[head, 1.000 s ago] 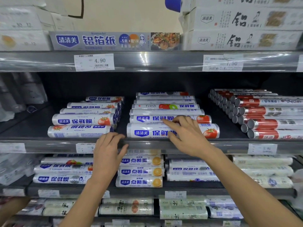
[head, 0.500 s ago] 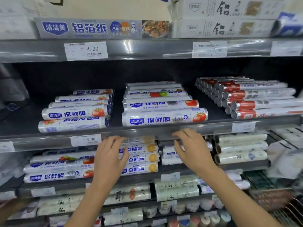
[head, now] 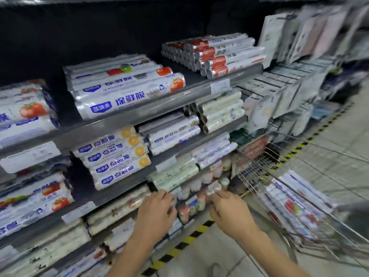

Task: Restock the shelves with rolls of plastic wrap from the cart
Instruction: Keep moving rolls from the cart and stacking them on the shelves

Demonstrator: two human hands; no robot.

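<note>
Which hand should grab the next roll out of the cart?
Probably the right hand: the cart with its rolls sits on that side. The left hand is nearer the shelves. Both look empty.

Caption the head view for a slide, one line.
Both hands, left and right, empty, reach from shelves of plastic wrap rolls toward the wire cart.

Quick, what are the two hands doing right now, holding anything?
Left hand: empty, fingers loosely spread, held low in front of the shelves.
Right hand: fingers curled; too blurred to tell whether it holds anything.
</note>
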